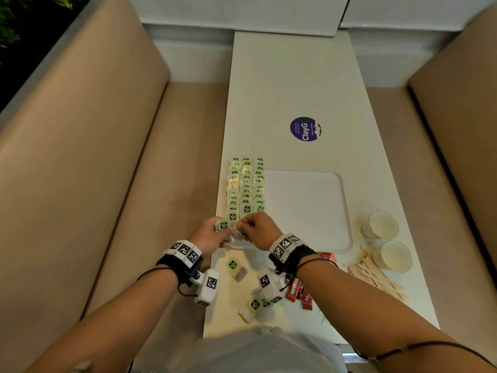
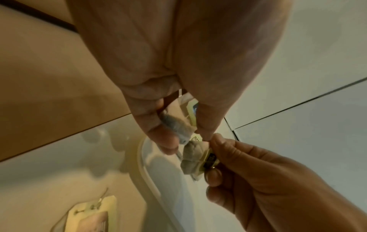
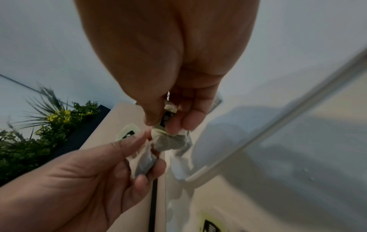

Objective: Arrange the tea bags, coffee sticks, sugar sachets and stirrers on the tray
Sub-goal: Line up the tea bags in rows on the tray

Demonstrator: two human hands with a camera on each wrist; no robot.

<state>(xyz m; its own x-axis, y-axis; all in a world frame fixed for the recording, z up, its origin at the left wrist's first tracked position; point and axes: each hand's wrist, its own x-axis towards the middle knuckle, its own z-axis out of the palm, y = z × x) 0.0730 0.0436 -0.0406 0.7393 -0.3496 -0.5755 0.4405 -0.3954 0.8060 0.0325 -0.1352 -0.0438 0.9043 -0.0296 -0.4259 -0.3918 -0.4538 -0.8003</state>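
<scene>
Three rows of green-tagged tea bags (image 1: 246,184) lie along the left side of the white tray (image 1: 309,211). Both hands meet over the tray's near left corner. My left hand (image 1: 226,232) pinches one tea bag (image 1: 223,225), its grey pouch (image 3: 145,161) between the fingers. My right hand (image 1: 246,227) pinches another tea bag (image 3: 168,141) by its tag, and the pouch (image 2: 192,158) hangs below. The two bags nearly touch. On the table near me lie loose tea bags (image 1: 236,267), red coffee sticks (image 1: 298,292), a red sugar sachet (image 1: 329,258) and wooden stirrers (image 1: 373,275).
Two pale cups (image 1: 382,224) (image 1: 396,255) stand right of the tray by the stirrers. A purple round sticker (image 1: 305,129) marks the table beyond the tray. Beige bench seats (image 1: 107,170) flank the narrow table on both sides.
</scene>
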